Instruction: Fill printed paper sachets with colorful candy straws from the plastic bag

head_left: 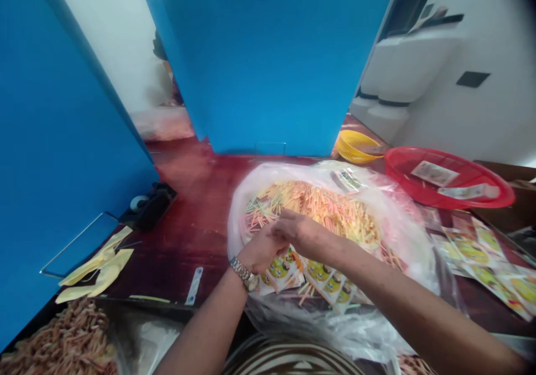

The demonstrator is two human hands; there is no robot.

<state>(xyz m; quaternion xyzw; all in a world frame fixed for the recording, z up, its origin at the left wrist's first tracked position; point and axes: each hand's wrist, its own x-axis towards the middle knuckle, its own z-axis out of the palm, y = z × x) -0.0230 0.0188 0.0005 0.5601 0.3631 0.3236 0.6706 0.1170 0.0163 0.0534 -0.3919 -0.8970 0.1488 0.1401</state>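
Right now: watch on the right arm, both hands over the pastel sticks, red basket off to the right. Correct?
One slip: the watch is on the left arm, per the head view. Both hands over the pastel sticks, red basket off to the right: correct.

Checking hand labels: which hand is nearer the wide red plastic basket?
Right: the right hand is left of the red basket, over the thin multicoloured sticks; the left hand, just beside it, is farther left.
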